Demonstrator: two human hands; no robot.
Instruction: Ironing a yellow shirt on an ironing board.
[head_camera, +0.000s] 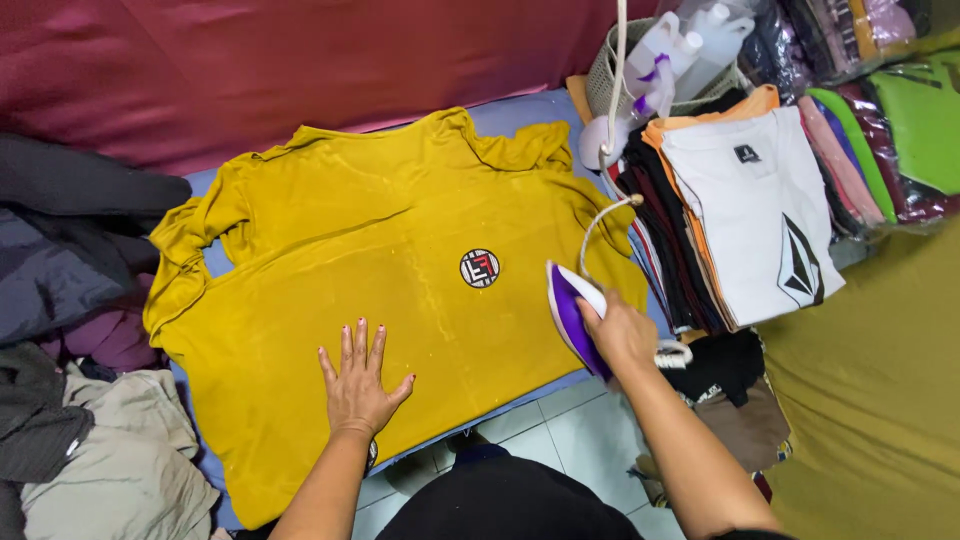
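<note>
Yellow shirt (400, 290) under spread left fingers (352, 352) (flat), purple iron (572, 312) inside closed right fingers (600, 318).

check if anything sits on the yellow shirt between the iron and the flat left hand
Nothing visible does. Between the purple and white iron in the right hand and the flat left hand lies only bare mustard-yellow t-shirt cloth; its round chest badge sits higher up.

One yellow shirt (400, 290), one iron (572, 312)

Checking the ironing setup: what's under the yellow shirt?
A blue pad shows past the yellow shirt at its edges; the rest is covered. Left hand presses on top.
</note>
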